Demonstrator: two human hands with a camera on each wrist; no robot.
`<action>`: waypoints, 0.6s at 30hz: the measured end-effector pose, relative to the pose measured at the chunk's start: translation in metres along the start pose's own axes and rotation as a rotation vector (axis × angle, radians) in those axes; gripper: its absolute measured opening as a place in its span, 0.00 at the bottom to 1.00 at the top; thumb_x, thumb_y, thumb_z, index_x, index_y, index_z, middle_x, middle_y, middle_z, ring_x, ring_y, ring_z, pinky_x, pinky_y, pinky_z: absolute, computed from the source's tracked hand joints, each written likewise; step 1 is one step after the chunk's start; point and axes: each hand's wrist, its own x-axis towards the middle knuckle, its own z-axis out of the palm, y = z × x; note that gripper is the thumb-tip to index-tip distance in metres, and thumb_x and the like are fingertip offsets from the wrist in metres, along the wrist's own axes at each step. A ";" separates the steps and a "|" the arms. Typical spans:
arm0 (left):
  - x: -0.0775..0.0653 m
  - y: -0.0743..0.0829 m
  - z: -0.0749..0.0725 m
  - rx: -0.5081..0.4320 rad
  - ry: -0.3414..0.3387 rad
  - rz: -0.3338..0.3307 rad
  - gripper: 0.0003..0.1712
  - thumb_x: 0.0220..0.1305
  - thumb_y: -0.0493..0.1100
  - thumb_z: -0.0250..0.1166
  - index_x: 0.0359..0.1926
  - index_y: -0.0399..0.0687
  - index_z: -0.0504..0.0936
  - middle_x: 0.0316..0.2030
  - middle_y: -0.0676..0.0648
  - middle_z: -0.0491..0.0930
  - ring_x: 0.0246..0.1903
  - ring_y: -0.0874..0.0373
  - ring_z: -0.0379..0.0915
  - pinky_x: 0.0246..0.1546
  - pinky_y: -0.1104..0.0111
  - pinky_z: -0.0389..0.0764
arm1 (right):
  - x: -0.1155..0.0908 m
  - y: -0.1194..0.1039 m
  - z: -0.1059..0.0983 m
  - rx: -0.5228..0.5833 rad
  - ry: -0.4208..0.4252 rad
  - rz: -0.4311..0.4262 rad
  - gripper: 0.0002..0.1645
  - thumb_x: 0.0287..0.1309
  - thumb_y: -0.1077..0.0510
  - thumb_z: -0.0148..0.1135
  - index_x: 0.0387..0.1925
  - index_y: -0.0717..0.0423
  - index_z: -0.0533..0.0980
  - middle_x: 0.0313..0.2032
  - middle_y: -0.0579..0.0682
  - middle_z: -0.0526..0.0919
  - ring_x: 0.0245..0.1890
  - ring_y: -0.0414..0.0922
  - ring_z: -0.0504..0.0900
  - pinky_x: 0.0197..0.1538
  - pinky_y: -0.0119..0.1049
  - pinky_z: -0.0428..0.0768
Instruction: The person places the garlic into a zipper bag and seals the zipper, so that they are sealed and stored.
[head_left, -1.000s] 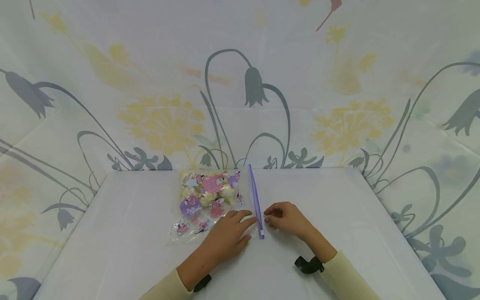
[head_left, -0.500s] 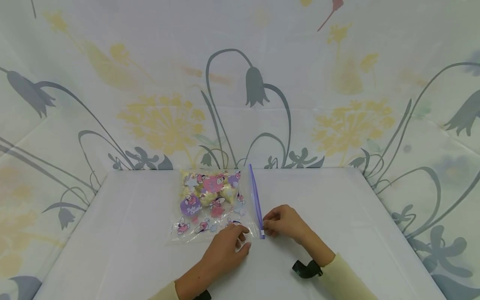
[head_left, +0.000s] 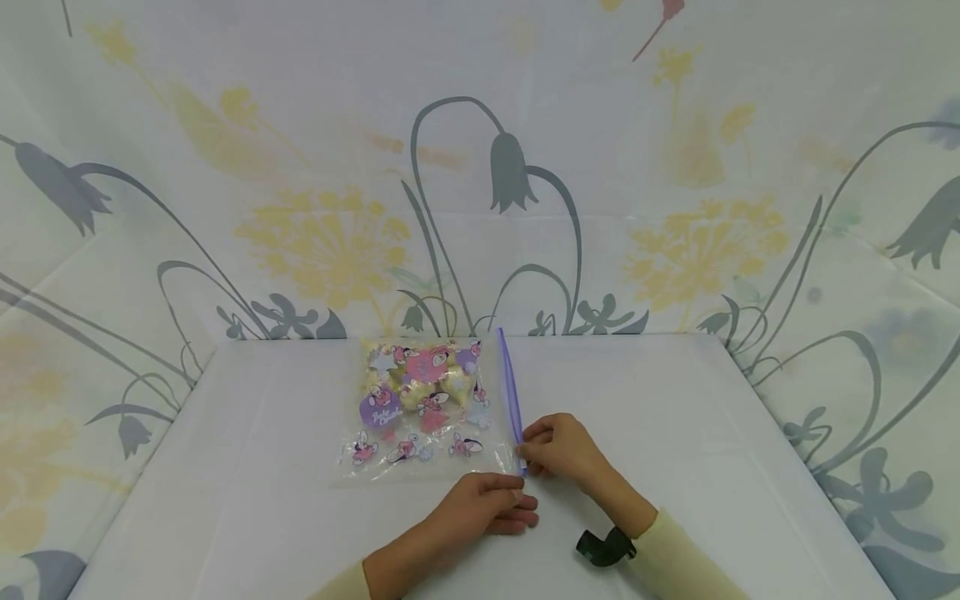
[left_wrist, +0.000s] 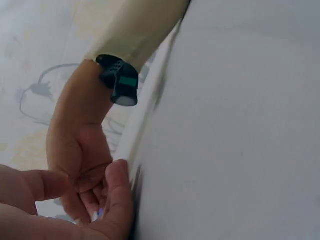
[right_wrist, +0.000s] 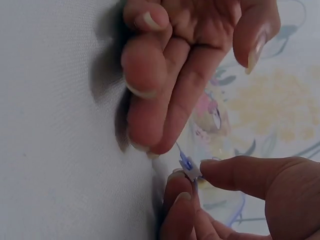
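Note:
A clear zip bag (head_left: 408, 467) lies flat, printed with pink and purple cartoon figures and holding pale yellow contents. Its purple zip strip (head_left: 510, 383) runs along the right side. At the strip's near end my right hand (head_left: 562, 450) pinches the small white zip slider (right_wrist: 192, 171) between thumb and fingers. My left hand (head_left: 483, 504) is just in front of that corner, fingers extended and holding nothing. In the right wrist view, the left hand's fingertips come close to the strip's end; whether they touch the bag I cannot tell.
The bag lies on a white-covered table (head_left: 277, 433). Behind it rises a flower-printed curtain (head_left: 517, 267), which also closes in both sides. A black wrist camera (head_left: 603, 547) sits on the right wrist.
My left hand has slid off the bag toward the near right, to the strip's end. The right hand has moved slightly left and nearer, and now pinches the slider.

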 end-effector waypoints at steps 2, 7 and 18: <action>0.002 -0.003 0.003 -0.098 0.013 -0.014 0.28 0.81 0.40 0.57 0.70 0.21 0.69 0.56 0.33 0.86 0.55 0.45 0.87 0.55 0.61 0.86 | 0.001 0.000 0.000 0.018 -0.004 0.006 0.16 0.57 0.61 0.75 0.44 0.67 0.84 0.27 0.51 0.90 0.23 0.43 0.85 0.29 0.37 0.85; 0.005 -0.008 0.011 -0.201 0.078 -0.004 0.29 0.80 0.40 0.58 0.69 0.18 0.67 0.57 0.30 0.84 0.56 0.45 0.86 0.56 0.60 0.86 | 0.000 -0.002 0.000 0.054 -0.018 0.008 0.16 0.57 0.61 0.75 0.44 0.67 0.83 0.27 0.52 0.90 0.24 0.44 0.86 0.30 0.37 0.85; 0.008 -0.014 0.017 -0.199 0.161 -0.002 0.26 0.80 0.40 0.59 0.65 0.21 0.73 0.53 0.33 0.87 0.49 0.50 0.89 0.51 0.62 0.88 | -0.004 -0.004 -0.001 0.065 -0.063 -0.005 0.15 0.56 0.63 0.76 0.42 0.67 0.83 0.28 0.53 0.90 0.24 0.43 0.85 0.30 0.37 0.84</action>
